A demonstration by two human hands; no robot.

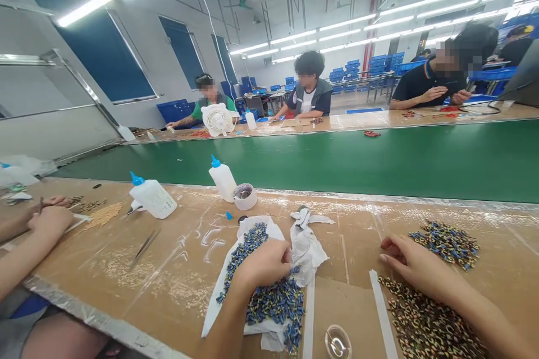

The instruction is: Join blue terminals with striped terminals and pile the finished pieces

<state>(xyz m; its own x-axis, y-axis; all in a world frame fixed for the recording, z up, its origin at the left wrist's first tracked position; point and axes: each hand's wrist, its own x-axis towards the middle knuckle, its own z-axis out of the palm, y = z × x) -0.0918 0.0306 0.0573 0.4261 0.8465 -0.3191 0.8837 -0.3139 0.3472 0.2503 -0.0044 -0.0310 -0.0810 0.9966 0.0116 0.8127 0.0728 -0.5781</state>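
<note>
My left hand [269,262] is over a pile of small blue-and-yellow pieces [275,305] lying on white paper. Its fingers are curled together, and whatever is between the fingertips is hidden. To the right, my right hand [415,262] hovers beside the far end of a spread of small dark brown-and-cream pieces [425,322]. Its fingers are loosely bent, the thumb apart from them, with nothing visible between. Just beyond that hand is a heap of blue, black and cream pieces [448,242]. A small clear cup [337,342] with a thin stick in it stands between my forearms.
Two white squeeze bottles, one upright [223,181] and one tilted [155,198], stand near a tape roll [245,197]. Crumpled tissue [307,244] lies beside the blue pile. Tweezers [145,248] rest leftward. A green belt [337,160] crosses ahead. A co-worker's hands [50,216] work at left; others sit opposite.
</note>
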